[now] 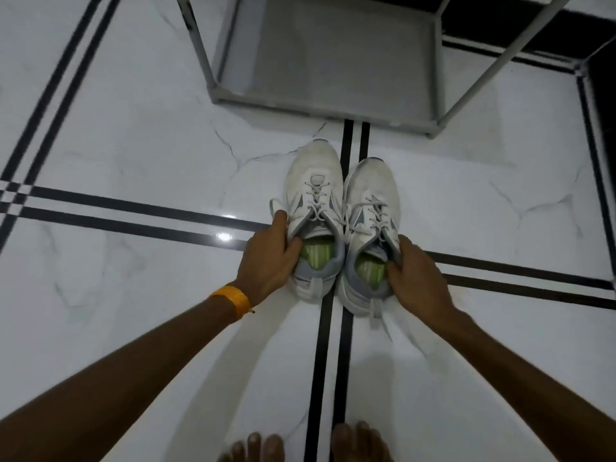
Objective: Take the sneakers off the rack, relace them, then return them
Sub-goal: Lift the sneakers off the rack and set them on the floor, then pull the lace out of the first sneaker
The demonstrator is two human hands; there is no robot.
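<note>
Head view: left hand (266,258) and right hand (416,278) each pinch a sneaker (315,215) collar, toes pointing at the rack (320,55).

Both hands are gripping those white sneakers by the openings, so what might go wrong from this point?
1. A loose lace trails behind the right sneaker onto the floor; it might snag or be stepped on by the bare feet nearby.
2. The left hand and right hand each pinch only a collar edge, so the left sneaker or its mate may slip.
</note>
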